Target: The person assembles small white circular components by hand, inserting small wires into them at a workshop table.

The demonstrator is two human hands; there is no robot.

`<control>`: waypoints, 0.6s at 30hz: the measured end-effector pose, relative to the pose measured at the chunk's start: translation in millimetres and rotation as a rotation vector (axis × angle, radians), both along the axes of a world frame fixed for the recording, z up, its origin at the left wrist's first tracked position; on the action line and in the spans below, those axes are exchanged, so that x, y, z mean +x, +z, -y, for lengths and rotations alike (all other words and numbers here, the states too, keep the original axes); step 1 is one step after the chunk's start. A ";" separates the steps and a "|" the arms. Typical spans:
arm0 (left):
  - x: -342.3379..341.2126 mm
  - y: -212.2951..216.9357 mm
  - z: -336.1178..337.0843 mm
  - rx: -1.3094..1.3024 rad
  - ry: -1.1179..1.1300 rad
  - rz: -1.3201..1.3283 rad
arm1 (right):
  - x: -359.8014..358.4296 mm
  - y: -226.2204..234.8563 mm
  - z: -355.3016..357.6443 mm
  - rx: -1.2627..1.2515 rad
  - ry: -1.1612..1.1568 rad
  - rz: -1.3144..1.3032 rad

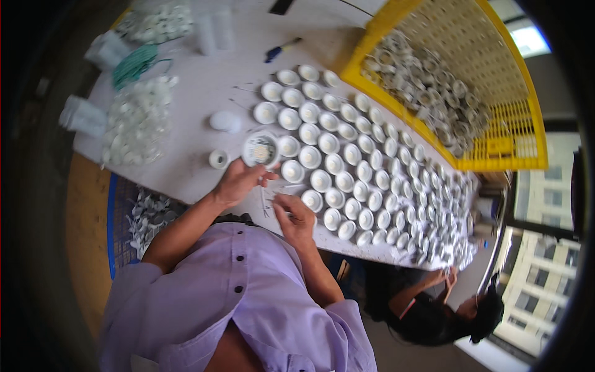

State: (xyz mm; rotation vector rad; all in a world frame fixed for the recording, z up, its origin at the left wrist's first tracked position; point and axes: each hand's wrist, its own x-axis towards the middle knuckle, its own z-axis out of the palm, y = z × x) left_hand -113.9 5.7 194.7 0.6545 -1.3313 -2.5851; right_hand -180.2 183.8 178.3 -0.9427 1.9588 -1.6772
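Note:
My left hand (238, 183) grips a round white lamp housing (246, 137) by its near edge. Inside its rim shows a round board (263, 152) with a yellowish centre. Just right of it, my right hand (297, 218) is closed, thumb and fingertips together; what they hold is too small to make out. Thin pin-like pieces (266, 203) lie on the table between the hands. Beside the held housing are a small white socket-like part (219, 159) and a white dome-shaped cover (225, 121). Rows of similar white housings (321, 180) stretch away to the right.
A yellow crate (496, 162) of ring-shaped parts stands at the far right of the white table (204, 71). Bagged white parts (139, 118), green netting (134, 64) and a dark-handled tool (282, 49) lie farther off. A blue crate (113, 217) is below left. Another person (427, 310) works at right.

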 end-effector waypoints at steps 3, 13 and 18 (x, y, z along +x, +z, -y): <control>3.4 -9.7 6.0 -0.289 -0.077 -0.022 | -13.3 -14.1 0.2 0.016 -0.183 0.082; 36.4 -17.0 15.5 -0.324 -0.041 0.066 | -15.7 5.1 60.0 -0.077 -0.042 0.274; 45.4 -9.7 24.2 -0.386 -0.013 0.088 | -7.8 -8.6 75.6 -0.029 0.163 0.151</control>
